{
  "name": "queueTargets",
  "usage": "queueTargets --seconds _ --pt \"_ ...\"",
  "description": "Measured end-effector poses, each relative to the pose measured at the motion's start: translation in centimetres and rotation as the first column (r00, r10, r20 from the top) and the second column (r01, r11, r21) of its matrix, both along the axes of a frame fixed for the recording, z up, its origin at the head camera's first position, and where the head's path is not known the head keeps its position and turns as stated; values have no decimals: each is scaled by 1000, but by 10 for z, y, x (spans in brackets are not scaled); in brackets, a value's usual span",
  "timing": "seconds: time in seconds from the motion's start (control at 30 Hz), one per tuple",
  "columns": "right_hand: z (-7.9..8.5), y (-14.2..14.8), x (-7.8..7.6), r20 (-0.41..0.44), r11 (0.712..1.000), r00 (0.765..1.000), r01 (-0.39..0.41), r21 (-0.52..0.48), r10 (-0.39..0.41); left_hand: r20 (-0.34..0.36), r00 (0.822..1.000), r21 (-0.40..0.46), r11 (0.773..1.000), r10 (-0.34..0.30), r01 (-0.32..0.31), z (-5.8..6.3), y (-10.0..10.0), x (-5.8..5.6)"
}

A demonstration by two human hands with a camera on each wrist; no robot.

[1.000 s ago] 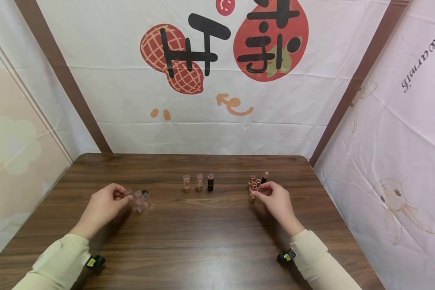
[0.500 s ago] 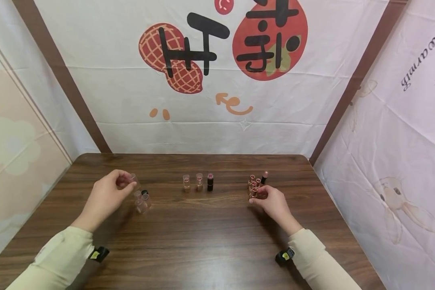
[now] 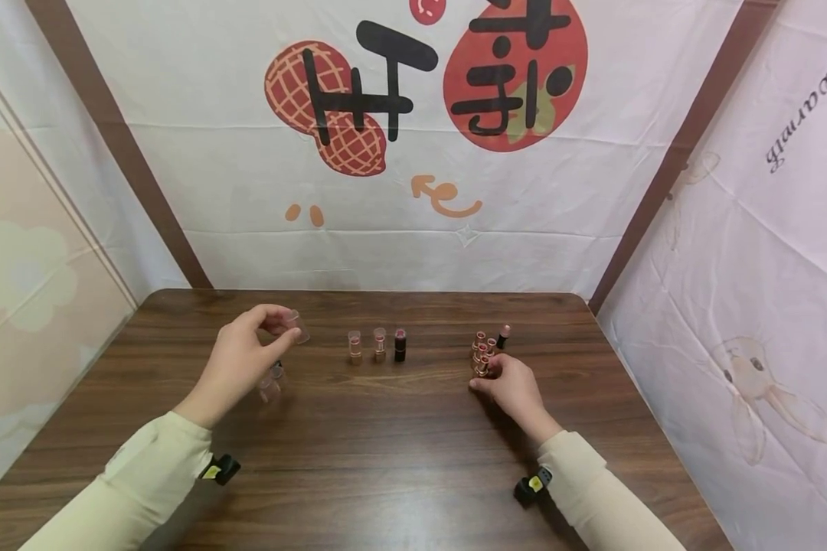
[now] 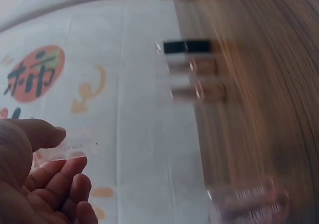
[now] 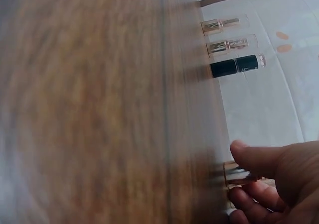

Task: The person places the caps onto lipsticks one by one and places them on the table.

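Observation:
My left hand (image 3: pixel 251 344) pinches a clear lipstick cap (image 3: pixel 299 327) between thumb and fingers, raised above the table. In the left wrist view this cap (image 4: pixel 75 147) shows see-through with small print. Below that hand stand several more clear caps (image 3: pixel 270 389), partly hidden by it. On the right, my right hand (image 3: pixel 517 386) holds the front gold lipstick (image 3: pixel 482 367) of an uncapped cluster, thumb and fingers around it. Other gold lipsticks (image 3: pixel 480 340) stand close behind, beside a black lipstick (image 3: pixel 502 337).
Mid-table, two gold lipsticks with clear caps (image 3: pixel 354 348) and a black lipstick (image 3: pixel 400 346) stand upright in a row. The wooden table (image 3: pixel 386 459) ends at a printed cloth wall (image 3: pixel 386 260) at the back.
My left hand has lifted the clear cap from beside the other caps and carried it up and to the right. The right hand has shifted slightly, its thumb lower on the front lipstick.

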State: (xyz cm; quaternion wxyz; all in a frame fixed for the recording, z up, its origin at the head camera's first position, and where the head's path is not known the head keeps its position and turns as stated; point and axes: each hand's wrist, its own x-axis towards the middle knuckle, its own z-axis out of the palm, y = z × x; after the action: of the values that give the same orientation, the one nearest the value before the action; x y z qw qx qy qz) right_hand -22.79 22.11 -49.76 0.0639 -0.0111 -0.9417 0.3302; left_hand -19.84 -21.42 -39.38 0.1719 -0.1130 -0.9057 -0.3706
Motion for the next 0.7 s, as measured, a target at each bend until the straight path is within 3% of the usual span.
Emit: queueTargets --seconds 0.2,0.43,0.57,0.7 --pt "2 -2 2 -22 999 1000 15 -30 -16 43 997 39 997 -72 70 9 23 1" --pt "18 -15 13 -54 998 999 -6 -64 3 22 989 70 987 -148 146 18 41 1" --pt "27 -25 17 -101 996 993 -71 -57 65 35 981 79 979 -190 187 21 50 1" --pt "32 -36 16 -168 983 973 -173 -58 161 51 975 69 975 -216 212 25 59 1"
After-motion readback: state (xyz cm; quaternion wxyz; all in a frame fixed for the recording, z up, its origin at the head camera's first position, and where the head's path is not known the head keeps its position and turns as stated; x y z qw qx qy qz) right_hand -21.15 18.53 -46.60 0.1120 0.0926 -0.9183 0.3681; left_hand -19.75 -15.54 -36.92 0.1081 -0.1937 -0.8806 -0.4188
